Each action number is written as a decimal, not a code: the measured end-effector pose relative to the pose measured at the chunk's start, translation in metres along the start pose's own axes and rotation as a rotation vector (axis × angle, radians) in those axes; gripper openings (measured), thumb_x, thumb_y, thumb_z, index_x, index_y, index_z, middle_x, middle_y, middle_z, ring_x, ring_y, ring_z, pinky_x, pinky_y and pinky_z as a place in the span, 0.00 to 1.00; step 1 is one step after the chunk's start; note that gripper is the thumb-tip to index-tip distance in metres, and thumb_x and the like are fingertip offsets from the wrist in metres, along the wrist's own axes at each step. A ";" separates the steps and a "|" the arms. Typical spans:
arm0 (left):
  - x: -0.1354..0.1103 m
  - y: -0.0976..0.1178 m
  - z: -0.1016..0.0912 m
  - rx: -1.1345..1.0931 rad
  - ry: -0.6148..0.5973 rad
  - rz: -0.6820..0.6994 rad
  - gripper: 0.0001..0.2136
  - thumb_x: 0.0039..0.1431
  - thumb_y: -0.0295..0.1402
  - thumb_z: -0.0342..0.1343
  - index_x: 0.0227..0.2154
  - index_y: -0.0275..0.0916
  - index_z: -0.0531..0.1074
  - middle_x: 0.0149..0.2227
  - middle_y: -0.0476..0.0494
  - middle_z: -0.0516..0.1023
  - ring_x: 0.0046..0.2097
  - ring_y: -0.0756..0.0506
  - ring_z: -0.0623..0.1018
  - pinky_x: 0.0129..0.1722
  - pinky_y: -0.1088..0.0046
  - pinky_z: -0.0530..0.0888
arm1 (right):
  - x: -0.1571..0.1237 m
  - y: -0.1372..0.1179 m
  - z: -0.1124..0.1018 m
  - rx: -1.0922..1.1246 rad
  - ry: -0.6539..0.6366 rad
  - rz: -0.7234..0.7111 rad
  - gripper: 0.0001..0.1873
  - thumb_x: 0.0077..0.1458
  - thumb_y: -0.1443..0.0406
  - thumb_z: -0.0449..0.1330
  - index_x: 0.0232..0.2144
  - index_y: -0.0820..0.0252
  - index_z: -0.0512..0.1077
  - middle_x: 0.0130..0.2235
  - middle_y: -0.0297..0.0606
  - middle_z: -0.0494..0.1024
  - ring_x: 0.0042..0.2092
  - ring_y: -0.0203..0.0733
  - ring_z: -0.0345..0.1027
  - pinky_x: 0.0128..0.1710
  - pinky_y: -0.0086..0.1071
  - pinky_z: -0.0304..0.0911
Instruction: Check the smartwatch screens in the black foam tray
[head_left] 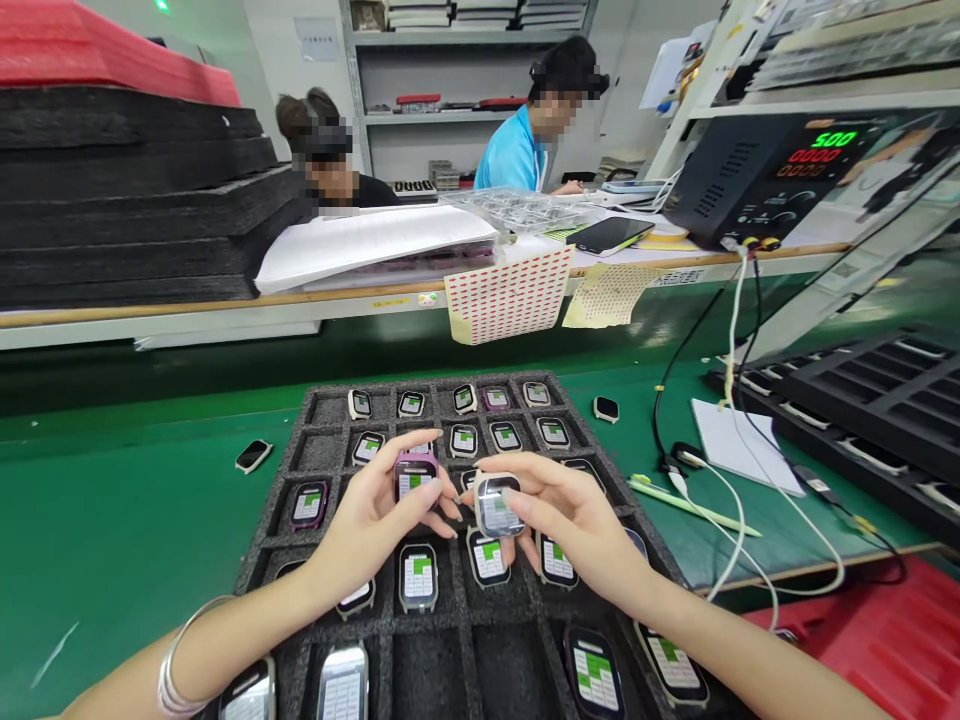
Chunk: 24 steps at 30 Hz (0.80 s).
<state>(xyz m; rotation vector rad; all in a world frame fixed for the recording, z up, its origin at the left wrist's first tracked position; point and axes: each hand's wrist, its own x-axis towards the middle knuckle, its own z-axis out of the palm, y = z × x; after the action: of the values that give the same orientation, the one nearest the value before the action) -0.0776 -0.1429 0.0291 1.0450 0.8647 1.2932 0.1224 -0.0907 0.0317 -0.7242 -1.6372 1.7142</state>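
My left hand grips a purple smartwatch case, thumb at its lower screen edge. In my right hand is a cream smartwatch case, with the thumb lying across its glossy screen. Both watches are held close together above a black foam tray. Several strapless watches lie in the tray's compartments, showing green and white grids, among them a purple-edged watch left of my hands and a pale watch below them. My forearms and hands hide parts of the tray.
Loose watches lie on the green mat, one at the left, another at the right. Cables, a green pen and white paper are to the right. A power supply stands on the shelf; two people sit beyond.
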 end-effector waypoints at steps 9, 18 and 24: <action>0.001 -0.004 -0.004 -0.003 -0.024 0.028 0.25 0.54 0.27 0.58 0.56 0.40 0.61 0.37 0.42 0.74 0.37 0.45 0.75 0.35 0.68 0.77 | -0.002 -0.001 0.004 0.040 -0.075 0.019 0.28 0.52 0.69 0.64 0.55 0.57 0.63 0.44 0.42 0.77 0.34 0.39 0.75 0.23 0.25 0.69; -0.005 -0.005 -0.002 -0.044 -0.020 -0.040 0.30 0.57 0.27 0.57 0.61 0.42 0.53 0.39 0.42 0.73 0.39 0.46 0.75 0.40 0.67 0.76 | -0.007 -0.003 0.004 -0.096 -0.055 0.001 0.32 0.51 0.70 0.65 0.57 0.57 0.62 0.47 0.43 0.75 0.35 0.39 0.74 0.26 0.25 0.70; -0.016 -0.007 -0.003 -0.068 -0.086 -0.096 0.37 0.53 0.23 0.60 0.62 0.46 0.48 0.43 0.43 0.72 0.44 0.45 0.75 0.48 0.63 0.73 | -0.011 -0.003 0.001 -0.191 -0.139 0.027 0.32 0.53 0.71 0.62 0.59 0.58 0.58 0.44 0.42 0.76 0.35 0.39 0.74 0.27 0.27 0.70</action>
<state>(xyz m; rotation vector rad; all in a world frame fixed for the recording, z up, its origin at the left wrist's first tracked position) -0.0799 -0.1580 0.0208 0.9869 0.7910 1.1808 0.1287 -0.1000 0.0345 -0.7326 -1.9141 1.6743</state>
